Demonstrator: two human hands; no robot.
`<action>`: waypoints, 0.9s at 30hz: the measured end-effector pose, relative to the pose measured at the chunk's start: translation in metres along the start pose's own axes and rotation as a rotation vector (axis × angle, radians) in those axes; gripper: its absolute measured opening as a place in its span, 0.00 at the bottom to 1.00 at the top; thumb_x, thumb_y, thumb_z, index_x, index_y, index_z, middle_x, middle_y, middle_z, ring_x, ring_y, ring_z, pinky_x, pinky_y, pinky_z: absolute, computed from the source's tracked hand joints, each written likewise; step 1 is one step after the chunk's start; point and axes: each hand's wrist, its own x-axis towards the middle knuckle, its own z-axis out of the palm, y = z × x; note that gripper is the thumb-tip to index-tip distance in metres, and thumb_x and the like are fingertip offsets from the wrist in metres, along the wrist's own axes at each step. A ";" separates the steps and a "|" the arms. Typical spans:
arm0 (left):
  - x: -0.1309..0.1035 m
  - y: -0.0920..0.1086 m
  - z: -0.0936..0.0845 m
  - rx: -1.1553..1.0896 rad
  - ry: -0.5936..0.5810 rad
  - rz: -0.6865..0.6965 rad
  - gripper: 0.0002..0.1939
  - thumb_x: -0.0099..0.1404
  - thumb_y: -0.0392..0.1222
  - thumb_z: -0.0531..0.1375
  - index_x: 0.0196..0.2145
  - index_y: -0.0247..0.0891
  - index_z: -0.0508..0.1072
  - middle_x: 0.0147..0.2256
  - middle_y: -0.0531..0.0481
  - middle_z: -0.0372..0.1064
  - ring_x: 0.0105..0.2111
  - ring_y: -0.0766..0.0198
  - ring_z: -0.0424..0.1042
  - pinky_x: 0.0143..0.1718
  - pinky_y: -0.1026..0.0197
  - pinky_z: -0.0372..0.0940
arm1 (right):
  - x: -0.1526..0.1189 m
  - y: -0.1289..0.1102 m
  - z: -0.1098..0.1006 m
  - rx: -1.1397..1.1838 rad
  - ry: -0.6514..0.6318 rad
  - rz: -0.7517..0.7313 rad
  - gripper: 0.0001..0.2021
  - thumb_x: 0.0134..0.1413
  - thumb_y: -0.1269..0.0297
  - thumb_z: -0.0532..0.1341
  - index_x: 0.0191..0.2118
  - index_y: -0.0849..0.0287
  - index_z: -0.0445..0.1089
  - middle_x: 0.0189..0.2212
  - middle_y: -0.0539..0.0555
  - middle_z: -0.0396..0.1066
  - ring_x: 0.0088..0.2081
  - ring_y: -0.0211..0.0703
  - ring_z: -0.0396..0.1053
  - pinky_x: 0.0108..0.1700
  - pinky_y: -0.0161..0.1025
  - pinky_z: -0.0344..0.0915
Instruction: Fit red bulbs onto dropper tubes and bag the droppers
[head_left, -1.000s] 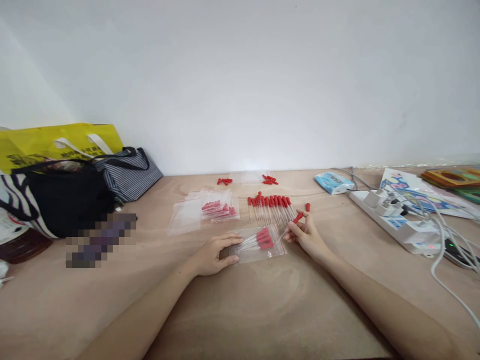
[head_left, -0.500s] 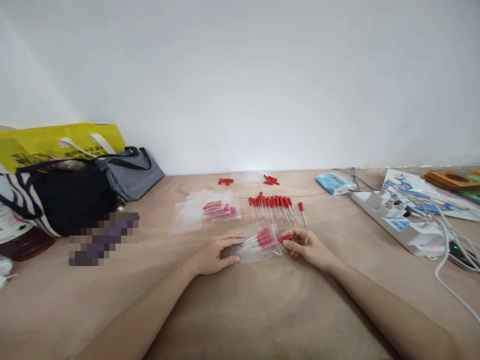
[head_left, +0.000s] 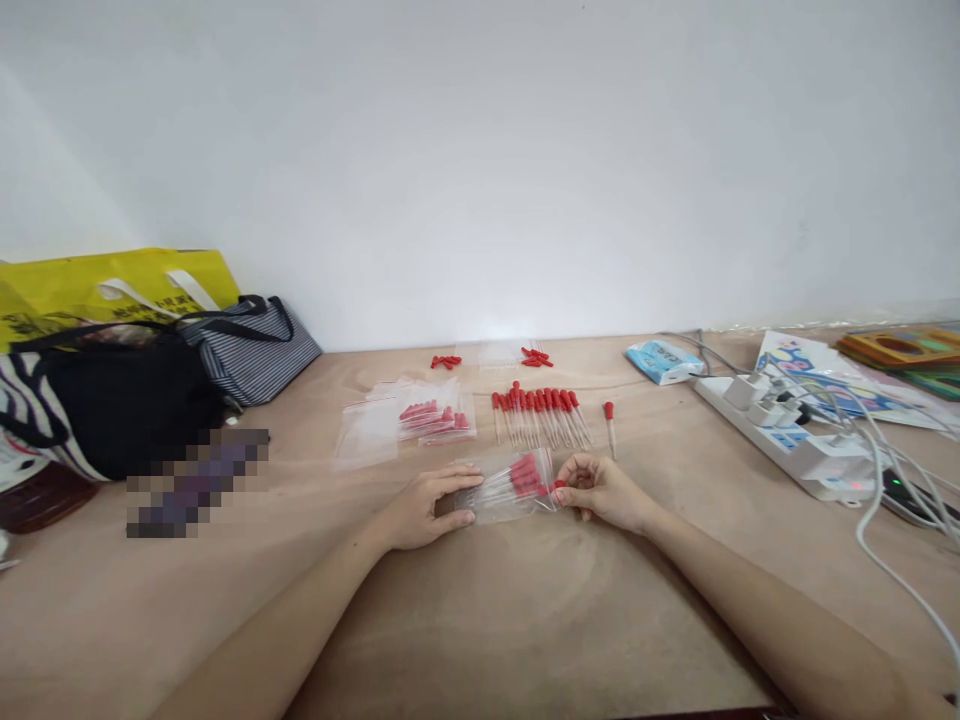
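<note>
A clear zip-lock bag (head_left: 495, 495) lies flat on the table between my hands, with several glass droppers with red rubber bulbs (head_left: 527, 470) in it. My left hand (head_left: 420, 508) rests at the bag's left end, its fingers and thumb stretched apart and touching the plastic. At the bag's right-hand mouth, my right hand (head_left: 600, 492) pinches the red bulb of a dropper (head_left: 559, 485); its glass tube is hard to see. Loose droppers (head_left: 540, 405) lie in a row beyond the bag. One single dropper (head_left: 610, 425) lies apart, right of the row.
Filled bags (head_left: 439, 415) and a flat bag (head_left: 367, 432) lie at centre left. Red bulbs (head_left: 447, 361) sit near the wall. Handbags (head_left: 112, 400) stand left. A blue tissue pack (head_left: 660, 360), a power strip (head_left: 780, 440) and cables (head_left: 862, 530) occupy the right.
My right hand has moved slightly left, bringing the dropper's bulb a little closer into the bag's mouth. The single loose dropper has shifted right, away from the row. The view has shifted slightly.
</note>
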 end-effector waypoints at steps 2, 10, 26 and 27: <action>0.000 0.000 0.000 -0.006 0.002 0.002 0.22 0.58 0.46 0.57 0.49 0.40 0.65 0.52 0.46 0.60 0.53 0.58 0.57 0.54 0.52 0.53 | -0.001 -0.001 0.000 -0.037 -0.022 0.002 0.14 0.34 0.56 0.65 0.25 0.61 0.66 0.17 0.46 0.64 0.16 0.28 0.56 0.16 0.27 0.55; 0.000 0.000 -0.001 -0.023 -0.006 0.013 0.22 0.58 0.46 0.57 0.50 0.40 0.65 0.53 0.46 0.60 0.53 0.57 0.57 0.54 0.52 0.52 | 0.003 0.005 -0.003 -0.099 -0.092 -0.015 0.15 0.36 0.53 0.64 0.26 0.61 0.69 0.16 0.46 0.63 0.16 0.28 0.54 0.18 0.29 0.53; -0.001 0.003 -0.002 -0.010 -0.010 -0.002 0.24 0.56 0.48 0.58 0.50 0.40 0.65 0.53 0.45 0.59 0.53 0.56 0.57 0.54 0.51 0.52 | -0.004 -0.004 0.010 -0.251 -0.023 -0.082 0.15 0.38 0.53 0.63 0.21 0.61 0.64 0.15 0.46 0.59 0.19 0.29 0.53 0.20 0.30 0.50; -0.001 0.003 -0.003 -0.009 -0.009 -0.003 0.24 0.56 0.48 0.58 0.50 0.40 0.65 0.53 0.45 0.59 0.53 0.56 0.57 0.53 0.51 0.52 | -0.003 -0.002 0.012 -0.205 -0.001 -0.053 0.15 0.37 0.54 0.64 0.20 0.61 0.63 0.15 0.45 0.59 0.18 0.29 0.53 0.20 0.30 0.50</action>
